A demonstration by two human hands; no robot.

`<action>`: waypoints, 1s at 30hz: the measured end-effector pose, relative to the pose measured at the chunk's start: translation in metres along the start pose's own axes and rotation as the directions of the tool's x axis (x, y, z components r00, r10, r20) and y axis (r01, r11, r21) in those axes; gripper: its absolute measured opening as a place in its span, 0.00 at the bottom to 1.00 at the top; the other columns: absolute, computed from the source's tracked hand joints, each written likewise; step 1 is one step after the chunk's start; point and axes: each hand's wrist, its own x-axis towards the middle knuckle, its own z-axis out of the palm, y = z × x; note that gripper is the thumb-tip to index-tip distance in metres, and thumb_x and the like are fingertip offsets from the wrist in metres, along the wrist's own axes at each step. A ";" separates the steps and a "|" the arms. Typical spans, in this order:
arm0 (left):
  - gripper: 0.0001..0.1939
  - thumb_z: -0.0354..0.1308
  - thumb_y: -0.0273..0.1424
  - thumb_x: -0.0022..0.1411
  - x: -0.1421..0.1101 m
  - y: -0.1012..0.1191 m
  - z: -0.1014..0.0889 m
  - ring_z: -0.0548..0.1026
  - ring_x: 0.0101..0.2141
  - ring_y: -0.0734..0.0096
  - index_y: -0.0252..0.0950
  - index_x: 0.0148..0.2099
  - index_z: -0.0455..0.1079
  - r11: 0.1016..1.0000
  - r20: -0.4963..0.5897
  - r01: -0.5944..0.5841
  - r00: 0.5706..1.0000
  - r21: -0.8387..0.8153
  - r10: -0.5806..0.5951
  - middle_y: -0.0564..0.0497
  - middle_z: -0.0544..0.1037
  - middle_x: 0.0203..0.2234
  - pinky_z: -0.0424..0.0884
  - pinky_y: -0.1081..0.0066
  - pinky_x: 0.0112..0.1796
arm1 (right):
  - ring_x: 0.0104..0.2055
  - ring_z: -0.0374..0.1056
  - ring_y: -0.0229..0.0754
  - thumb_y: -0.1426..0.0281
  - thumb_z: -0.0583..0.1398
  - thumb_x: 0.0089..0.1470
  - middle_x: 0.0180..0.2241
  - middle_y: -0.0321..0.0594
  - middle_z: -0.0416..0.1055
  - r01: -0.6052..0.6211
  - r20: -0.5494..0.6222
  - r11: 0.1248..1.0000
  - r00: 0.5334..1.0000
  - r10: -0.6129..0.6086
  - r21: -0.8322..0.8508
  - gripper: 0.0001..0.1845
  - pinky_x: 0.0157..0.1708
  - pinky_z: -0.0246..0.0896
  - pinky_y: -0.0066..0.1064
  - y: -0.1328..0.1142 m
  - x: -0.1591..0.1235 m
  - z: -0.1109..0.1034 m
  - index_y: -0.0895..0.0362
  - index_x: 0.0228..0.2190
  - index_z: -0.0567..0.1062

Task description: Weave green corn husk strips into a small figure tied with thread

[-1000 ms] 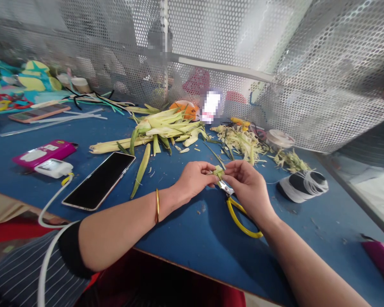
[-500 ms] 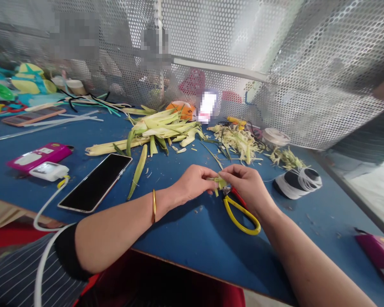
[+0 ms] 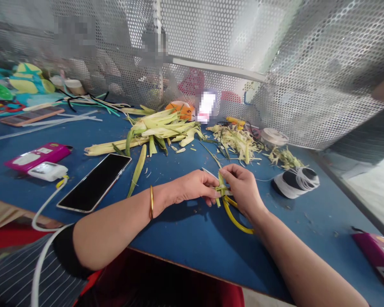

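My left hand [image 3: 200,186] pinches a small piece of folded green leaf strips [image 3: 222,187] from the left. From the other side, the fingers of my right hand [image 3: 241,185] are closed on the upper end of the same strips. Under both hands lie scissors [image 3: 238,221] with yellow handles; part of a blade shows above the left fingers. A white thread runs from near my right hand to a dark spool wound with white thread [image 3: 296,182]. A heap of pale green leaves [image 3: 160,128] lies beyond my hands.
A black-screened phone [image 3: 94,183] and a magenta device [image 3: 38,155] with a white cable lie to the left. Shredded leaf bits [image 3: 238,143] sit at the back right. Perforated mesh [image 3: 211,38] borders the blue table's far side. Another magenta device [image 3: 377,256] is at the right edge.
The leaf piece has turned, with one strip now standing up between my hands. My left hand has tilted and dropped slightly. More of the scissor blade shows, and less of the handles.
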 end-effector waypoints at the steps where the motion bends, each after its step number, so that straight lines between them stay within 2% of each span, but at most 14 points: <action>1: 0.10 0.67 0.33 0.48 -0.001 0.000 0.001 0.72 0.22 0.76 0.34 0.26 0.71 0.999 -0.004 0.026 1.000 -0.027 -0.026 0.54 0.74 0.19 0.70 0.73 0.30 | 0.22 0.53 0.34 0.59 0.62 0.45 0.18 0.30 0.61 0.004 0.018 1.000 1.000 -0.004 0.004 0.13 0.22 0.49 0.27 -0.001 0.000 0.000 0.56 0.22 0.71; 4: 0.15 0.67 0.40 0.49 -0.002 0.002 0.005 0.72 0.22 0.76 0.34 0.25 0.70 0.995 -0.034 0.086 0.996 -0.059 -0.088 0.54 0.73 0.19 0.68 0.73 0.29 | 0.23 0.53 0.34 0.59 0.62 0.45 0.19 0.30 0.61 0.019 0.047 0.999 0.999 -0.020 0.030 0.13 0.23 0.49 0.27 -0.004 0.000 0.001 0.57 0.22 0.71; 6: 0.18 0.65 0.44 0.50 -0.002 0.002 0.008 0.69 0.20 0.76 0.34 0.24 0.69 0.995 -0.088 0.100 0.991 -0.030 -0.102 0.54 0.71 0.17 0.65 0.74 0.26 | 0.23 0.54 0.34 0.59 0.62 0.45 0.19 0.30 0.61 0.030 0.070 0.999 0.997 -0.032 0.038 0.13 0.23 0.49 0.27 -0.005 0.000 0.002 0.57 0.22 0.71; 9: 0.18 0.64 0.44 0.50 -0.003 0.001 0.013 0.64 0.18 0.78 0.35 0.22 0.67 0.994 -0.157 0.088 0.985 0.057 -0.079 0.57 0.66 0.14 0.59 0.75 0.22 | 0.23 0.54 0.34 0.60 0.61 0.46 0.19 0.31 0.62 0.038 0.112 0.999 0.993 -0.042 0.036 0.13 0.23 0.49 0.27 -0.004 -0.002 0.003 0.57 0.22 0.70; 15: 0.21 0.64 0.44 0.49 -0.004 0.000 0.020 0.61 0.18 0.78 0.36 0.18 0.63 0.992 -0.100 0.048 0.994 0.121 -0.036 0.57 0.63 0.13 0.54 0.74 0.21 | 0.24 0.55 0.35 0.63 0.60 0.48 0.20 0.31 0.62 0.130 0.003 0.991 0.992 -0.130 -0.010 0.10 0.24 0.51 0.28 -0.005 -0.010 0.010 0.56 0.22 0.70; 18: 0.20 0.63 0.43 0.50 -0.005 0.001 0.020 0.61 0.18 0.79 0.35 0.19 0.64 0.995 -0.102 0.030 0.995 0.093 -0.020 0.57 0.64 0.13 0.54 0.74 0.22 | 0.24 0.57 0.35 0.63 0.61 0.49 0.20 0.31 0.63 0.150 0.027 0.989 0.988 -0.150 0.008 0.10 0.25 0.52 0.28 -0.007 -0.008 0.010 0.56 0.23 0.71; 20: 0.19 0.64 0.43 0.50 -0.005 0.003 0.017 0.61 0.18 0.78 0.35 0.21 0.65 0.998 -0.123 0.037 0.992 0.048 -0.030 0.57 0.65 0.14 0.55 0.74 0.23 | 0.27 0.61 0.37 0.61 0.61 0.51 0.23 0.33 0.67 0.157 0.053 0.987 0.986 -0.158 0.037 0.11 0.29 0.56 0.29 -0.006 -0.001 0.004 0.57 0.26 0.74; 22: 0.18 0.65 0.44 0.49 -0.005 0.006 0.014 0.62 0.19 0.78 0.34 0.23 0.67 0.999 -0.187 0.045 0.981 -0.016 -0.047 0.57 0.66 0.14 0.57 0.73 0.24 | 0.32 0.66 0.39 0.58 0.60 0.52 0.28 0.36 0.72 0.163 -0.028 0.983 0.987 -0.161 0.080 0.15 0.34 0.59 0.31 -0.005 0.008 -0.006 0.57 0.32 0.77; 24: 0.19 0.66 0.44 0.49 -0.005 0.012 0.011 0.62 0.19 0.78 0.34 0.24 0.67 0.996 -0.273 0.039 0.960 -0.077 -0.059 0.57 0.66 0.15 0.57 0.73 0.25 | 0.36 0.68 0.41 0.55 0.60 0.52 0.33 0.38 0.74 0.164 -0.225 0.978 0.965 -0.132 0.129 0.19 0.37 0.60 0.32 -0.004 0.017 -0.018 0.56 0.37 0.77; 25: 0.19 0.66 0.44 0.48 -0.005 0.015 0.009 0.63 0.20 0.78 0.34 0.24 0.67 0.994 -0.321 0.032 0.945 -0.106 -0.064 0.56 0.67 0.15 0.58 0.73 0.26 | 0.35 0.67 0.41 0.53 0.61 0.50 0.32 0.37 0.73 0.145 -0.308 0.977 0.947 -0.090 0.159 0.20 0.36 0.59 0.31 -0.005 0.020 -0.023 0.56 0.36 0.77; 26: 0.19 0.66 0.44 0.48 -0.005 0.018 0.007 0.64 0.20 0.78 0.35 0.23 0.66 0.992 -0.352 0.018 0.934 -0.125 -0.062 0.56 0.67 0.15 0.59 0.73 0.26 | 0.34 0.67 0.41 0.52 0.63 0.49 0.30 0.37 0.73 0.121 -0.322 0.977 0.945 -0.059 0.176 0.20 0.34 0.59 0.31 -0.005 0.022 -0.027 0.56 0.34 0.78; 28: 0.19 0.65 0.44 0.49 -0.004 0.022 0.006 0.64 0.20 0.77 0.35 0.23 0.66 0.992 -0.389 -0.022 0.921 -0.122 -0.028 0.56 0.67 0.15 0.59 0.73 0.26 | 0.31 0.65 0.40 0.51 0.63 0.48 0.27 0.37 0.72 0.059 -0.177 0.978 0.984 -0.023 0.202 0.21 0.33 0.58 0.31 -0.008 0.020 -0.028 0.57 0.32 0.79; 30: 0.17 0.64 0.43 0.50 -0.001 0.025 0.005 0.65 0.19 0.77 0.34 0.24 0.67 0.994 -0.408 -0.042 0.913 -0.098 -0.002 0.56 0.68 0.15 0.59 0.73 0.26 | 0.31 0.65 0.40 0.53 0.65 0.47 0.27 0.38 0.72 0.029 0.040 0.978 0.998 -0.038 0.204 0.20 0.35 0.59 0.31 -0.012 0.014 -0.023 0.58 0.31 0.79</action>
